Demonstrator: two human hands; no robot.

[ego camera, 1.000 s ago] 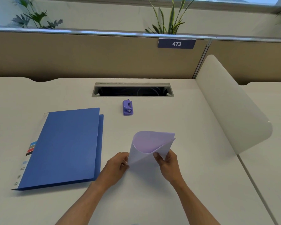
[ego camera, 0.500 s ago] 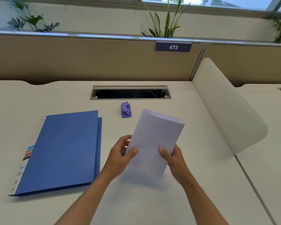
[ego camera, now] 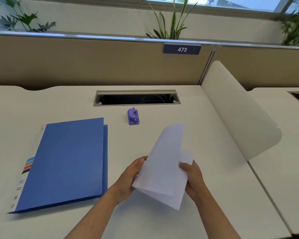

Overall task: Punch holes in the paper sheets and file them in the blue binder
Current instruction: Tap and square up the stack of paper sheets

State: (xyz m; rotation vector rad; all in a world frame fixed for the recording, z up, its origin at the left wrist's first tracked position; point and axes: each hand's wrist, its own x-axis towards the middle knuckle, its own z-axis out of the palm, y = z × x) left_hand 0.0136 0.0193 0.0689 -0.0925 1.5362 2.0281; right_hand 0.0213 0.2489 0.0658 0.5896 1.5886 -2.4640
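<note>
— Hands are both up over the table (ego camera: pixel 162 225), forearms coming in from the bottom edge and angling toward each other. Left hand (ego camera: pixel 129 176) sits at the left edge of the folded paper sheets (ego camera: pixel 164 163), right hand (ego camera: pixel 192 175) at the right edge.

— And the grip on each side?

— Right one pinches the paper: thumb lies on the near face, the other fingers curl behind. Left one holds the opposite edge with fingers tucked under the sheet, so only the back of the hand and knuckles show. Paper stands tilted between them, fold at the bottom, top corner leaning away to the right, lifted off the table.

— Where's the rest of the kit?

— Blue binder (ego camera: pixel 64 163) lies closed and flat to the left of the left hand, just beside it, apart from the paper. Purple hole punch (ego camera: pixel 133 116) sits farther back, well apart from both hands, near the cable slot (ego camera: pixel 136 98).

— Anything you can't make out?

— Left fingertips are hidden behind the paper. How many sheets are in the fold, I can't tell. Spine label print on the binder is too small to read.
</note>
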